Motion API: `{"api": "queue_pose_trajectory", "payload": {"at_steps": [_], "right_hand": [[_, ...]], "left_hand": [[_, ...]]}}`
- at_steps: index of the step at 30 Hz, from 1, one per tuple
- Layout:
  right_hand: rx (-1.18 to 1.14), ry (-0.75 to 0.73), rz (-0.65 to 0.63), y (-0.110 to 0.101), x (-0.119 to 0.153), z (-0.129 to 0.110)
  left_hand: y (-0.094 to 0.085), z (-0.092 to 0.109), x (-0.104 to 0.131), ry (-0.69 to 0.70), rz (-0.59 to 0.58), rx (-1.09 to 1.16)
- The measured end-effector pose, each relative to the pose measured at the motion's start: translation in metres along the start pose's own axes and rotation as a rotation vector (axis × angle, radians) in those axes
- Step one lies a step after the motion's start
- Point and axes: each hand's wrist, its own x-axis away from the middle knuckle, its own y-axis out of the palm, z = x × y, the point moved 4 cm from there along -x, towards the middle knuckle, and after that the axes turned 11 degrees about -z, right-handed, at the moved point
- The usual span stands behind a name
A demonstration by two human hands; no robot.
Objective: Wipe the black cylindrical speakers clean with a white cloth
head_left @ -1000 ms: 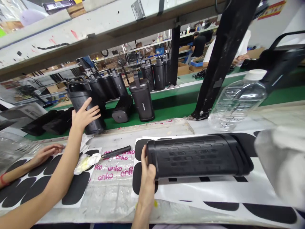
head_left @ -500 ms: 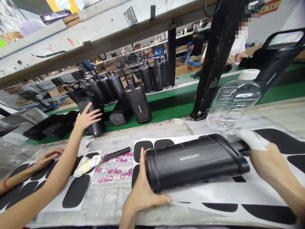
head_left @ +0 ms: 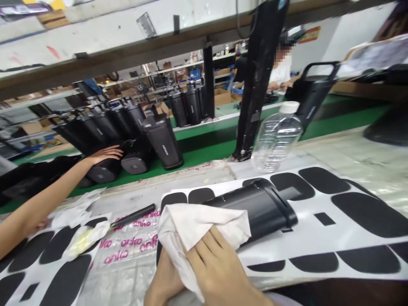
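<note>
Green belt point(head_left: 210, 148) behind | white sheet point(head_left: 306, 238) beneath device point(head_left: 261, 212) | cardboard boxes point(head_left: 222, 97) beyond

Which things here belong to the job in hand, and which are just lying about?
In hand:
black device, lying on its side
white cloth, over one end of it, gripped by the right hand; left hand partly hidden behind

Seemingly lying about:
clear bottle, white-capped
black-handled tool
yellow-stained wad

The right hand point(head_left: 216, 263) is curled with its back turned up; the left hand point(head_left: 165, 274) is partly hidden beside it.
</note>
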Motion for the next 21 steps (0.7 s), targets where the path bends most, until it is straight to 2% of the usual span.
{"api": "queue_pose_trajectory", "payload": {"at_steps": [3,5,6,8,10,11,13,15,16,18,19,21], "right_hand": [[0.015,0.089,-0.059,-0.017,0.006,0.029],[0.157,0.236,-0.090,-0.030,0.011,0.049],[0.224,0.276,-0.082,-0.032,0.012,0.051],[0.270,0.238,0.008,-0.028,0.009,0.039],[0.244,0.134,0.113,-0.016,0.004,0.016],[0.231,0.077,0.111,-0.009,0.003,0.007],[0.210,0.023,0.005,-0.003,0.005,0.006],[0.207,0.050,-0.081,-0.015,0.017,0.032],[0.228,0.116,-0.071,-0.029,0.026,0.054],[0.339,0.340,-0.076,-0.060,0.048,0.107],[0.328,0.479,-0.105,-0.075,0.059,0.135],[0.198,0.785,-0.054,-0.100,0.080,0.183]], "left_hand": [[-0.002,0.011,-0.002,0.044,0.027,-0.046],[-0.004,0.019,-0.005,0.100,0.016,-0.076],[-0.004,0.021,-0.007,0.122,-0.008,-0.076],[-0.002,0.019,-0.007,0.133,-0.023,-0.093],[0.000,0.011,-0.005,0.096,0.005,-0.123],[0.001,0.008,-0.003,0.077,0.022,-0.145],[0.002,0.006,0.000,0.072,0.032,-0.163],[0.001,0.014,0.000,0.099,0.016,-0.166],[-0.001,0.019,-0.002,0.113,0.008,-0.170],[-0.005,0.027,-0.006,0.123,-0.016,-0.174],[-0.007,0.029,-0.008,0.124,-0.035,-0.172],[-0.010,0.030,-0.012,0.142,-0.092,-0.153]]}}
